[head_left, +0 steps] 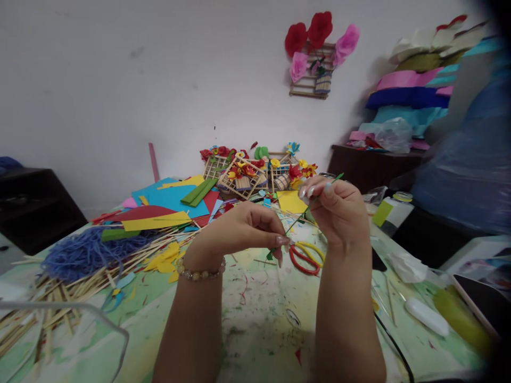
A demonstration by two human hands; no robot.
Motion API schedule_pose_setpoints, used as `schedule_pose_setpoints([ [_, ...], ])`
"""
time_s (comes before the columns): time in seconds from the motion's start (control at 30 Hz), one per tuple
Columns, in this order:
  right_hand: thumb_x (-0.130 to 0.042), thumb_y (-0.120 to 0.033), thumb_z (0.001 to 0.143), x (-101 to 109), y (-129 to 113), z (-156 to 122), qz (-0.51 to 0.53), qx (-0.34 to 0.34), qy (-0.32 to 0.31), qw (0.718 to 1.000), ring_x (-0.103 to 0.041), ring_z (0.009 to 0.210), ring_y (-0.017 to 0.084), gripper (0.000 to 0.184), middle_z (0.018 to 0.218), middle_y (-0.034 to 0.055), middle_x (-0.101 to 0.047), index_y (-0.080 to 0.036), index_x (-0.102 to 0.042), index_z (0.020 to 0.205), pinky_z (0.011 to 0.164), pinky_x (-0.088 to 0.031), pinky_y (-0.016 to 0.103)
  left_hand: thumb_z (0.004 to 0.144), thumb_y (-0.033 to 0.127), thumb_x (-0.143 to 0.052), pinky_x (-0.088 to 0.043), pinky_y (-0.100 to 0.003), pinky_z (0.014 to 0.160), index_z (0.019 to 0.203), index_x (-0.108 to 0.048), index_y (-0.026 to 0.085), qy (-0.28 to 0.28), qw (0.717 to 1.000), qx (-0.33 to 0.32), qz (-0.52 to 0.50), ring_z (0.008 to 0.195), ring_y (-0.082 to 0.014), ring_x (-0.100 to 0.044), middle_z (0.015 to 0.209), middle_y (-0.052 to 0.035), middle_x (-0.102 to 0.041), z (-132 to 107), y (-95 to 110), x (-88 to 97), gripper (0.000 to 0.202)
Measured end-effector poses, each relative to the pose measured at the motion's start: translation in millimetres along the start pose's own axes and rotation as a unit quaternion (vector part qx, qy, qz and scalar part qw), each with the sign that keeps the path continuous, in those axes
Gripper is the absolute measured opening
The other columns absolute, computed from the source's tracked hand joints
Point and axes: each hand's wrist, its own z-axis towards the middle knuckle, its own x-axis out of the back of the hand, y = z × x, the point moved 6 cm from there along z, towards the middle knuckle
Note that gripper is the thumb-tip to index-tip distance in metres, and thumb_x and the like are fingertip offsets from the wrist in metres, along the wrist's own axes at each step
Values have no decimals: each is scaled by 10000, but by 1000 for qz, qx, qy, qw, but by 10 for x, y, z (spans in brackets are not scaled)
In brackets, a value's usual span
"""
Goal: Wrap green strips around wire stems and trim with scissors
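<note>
A thin green stem (297, 221) slants up to the right between my two hands, above the table. My left hand (249, 229), with a beaded bracelet at the wrist, pinches its lower end, where a bit of green (270, 255) pokes out below the fingers. Higher up, my right hand (335, 207) grips the other end between thumb and fingers, and a green tip (338, 177) sticks out past them. Scissors (305, 259) with red and yellow handles lie on the table just behind the hands.
Coloured paper sheets (171, 199), blue raffia-like strands (91, 252) and thin wooden sticks (75, 298) cover the left side. Small wooden frames with paper flowers (243, 173) stand against the wall. On the right lie a white case (427, 316), a phone (481, 303) and a black cable (393, 343).
</note>
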Motion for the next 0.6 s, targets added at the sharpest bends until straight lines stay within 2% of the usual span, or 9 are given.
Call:
schedule_pose_setpoints([
  [0.1, -759, -403, 657, -5, 29, 16, 16, -5, 30, 999, -527, 627, 120, 274, 621, -17, -566, -213, -593, 550, 646, -464, 311, 746, 197, -683, -484, -202, 592, 680, -642, 99, -2, 1000, 5, -9, 604, -105, -614, 628, -48, -670, 2, -18, -6, 125],
  [0.23, -781, -392, 628, -51, 98, 42, 42, -16, 49, 998, -460, 559, 91, 334, 590, -45, -491, -203, -517, 549, 592, -446, 278, 734, 237, -706, -481, -205, 602, 690, -639, 99, -1, 1000, 9, -9, 615, -106, -613, 637, -48, -673, 3, -35, 3, 159],
  [0.33, -754, -438, 652, -80, 155, 51, 55, -22, 35, 998, -490, 596, 97, 302, 638, -33, -531, -211, -562, 597, 598, -447, 271, 725, 271, -718, -480, -208, 608, 683, -641, 93, 9, 1000, 7, -6, 620, -109, -615, 639, -53, -672, -3, -34, 32, 199],
  [0.47, -647, -531, 733, -121, 252, 38, 59, -52, -17, 997, -572, 709, 134, 307, 806, 17, -642, -236, -681, 809, 649, -475, 302, 740, 263, -706, -479, -208, 607, 707, -643, 92, 27, 999, -6, -17, 613, -105, -614, 637, -50, -674, -13, -36, 75, 185],
  [0.53, -655, -487, 743, -109, 276, 34, 67, -52, -9, 996, -589, 753, 145, 252, 835, 14, -657, -256, -691, 836, 684, -484, 314, 742, 258, -704, -481, -209, 607, 710, -640, 97, 26, 999, -11, -26, 614, -103, -616, 644, -46, -676, -13, -43, 79, 177],
  [0.6, -678, -434, 737, -111, 282, 40, 78, -42, -2, 996, -584, 750, 146, 179, 784, 2, -643, -259, -688, 772, 703, -485, 320, 732, 263, -714, -480, -209, 601, 696, -636, 98, 19, 999, -8, -33, 611, -103, -616, 640, -46, -673, -7, -52, 69, 187],
])
